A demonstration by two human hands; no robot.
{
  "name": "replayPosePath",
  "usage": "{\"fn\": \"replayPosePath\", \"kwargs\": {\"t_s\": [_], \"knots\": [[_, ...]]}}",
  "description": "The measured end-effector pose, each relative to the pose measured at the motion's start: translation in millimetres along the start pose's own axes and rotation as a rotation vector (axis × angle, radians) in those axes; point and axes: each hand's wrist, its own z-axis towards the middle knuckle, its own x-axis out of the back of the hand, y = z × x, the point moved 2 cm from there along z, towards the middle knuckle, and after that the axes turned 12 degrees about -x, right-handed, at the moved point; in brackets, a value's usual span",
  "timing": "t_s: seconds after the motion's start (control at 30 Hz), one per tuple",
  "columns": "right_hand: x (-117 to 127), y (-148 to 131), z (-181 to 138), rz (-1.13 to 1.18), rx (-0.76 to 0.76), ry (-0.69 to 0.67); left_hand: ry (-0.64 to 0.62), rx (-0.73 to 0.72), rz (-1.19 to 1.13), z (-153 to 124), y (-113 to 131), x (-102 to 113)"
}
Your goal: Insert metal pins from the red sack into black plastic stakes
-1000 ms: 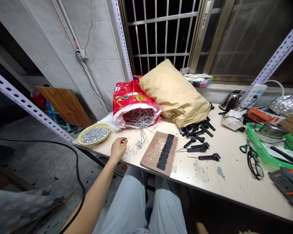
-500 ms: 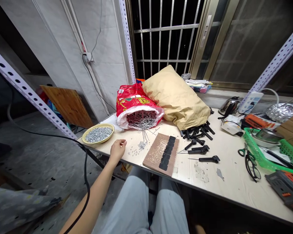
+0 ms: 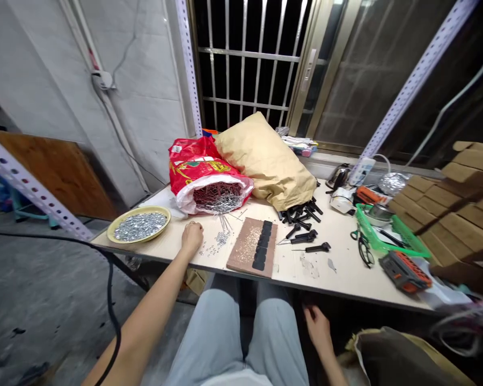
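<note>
My left hand (image 3: pixel 192 236) rests on the table (image 3: pixel 358 279) with its fingers curled under, beside several small loose nuts (image 3: pixel 213 247). What those fingers hold, if anything, I cannot make out. My right hand (image 3: pixel 317 325) hangs below the table's front edge by my right thigh, fingers loosely spread and holding nothing. A brown board (image 3: pixel 246 246) carrying a column of black pads (image 3: pixel 261 251) lies just right of the left hand. Long nails spill from the red bag (image 3: pixel 201 169) behind it.
A yellow dish of nuts (image 3: pixel 139 224) stands at the table's left corner. A tan sack (image 3: pixel 265 161), black handled parts (image 3: pixel 300 214), a green basket (image 3: pixel 386 236), scissors (image 3: pixel 362 247) and an orange-grey tool (image 3: pixel 404 271) fill the right. Cardboard boxes (image 3: pixel 454 214) stack far right. A black cable (image 3: pixel 108 289) hangs at left.
The view has pulled back and swung right, bringing my right hand and the cardboard boxes into sight. My left hand has slid slightly toward the loose nuts.
</note>
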Motion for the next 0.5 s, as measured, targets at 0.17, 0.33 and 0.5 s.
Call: {"fn": "replayPosePath", "kwargs": {"t_s": [0.17,0.33,0.5], "knots": [[40.5,-46.8,64.6,-0.326,0.414,0.085,-0.048,-0.073,0.025,4.2,6.8,1.2],[38.3,-71.9,141.9,-0.544,0.624,-0.091,-0.049,-0.044,0.011,4.4,5.9,6.4],[19.5,-65.7,159.4,-0.556,0.783,-0.236,-0.002,0.111,-0.049,-2.8,-15.8,16.7]]}}
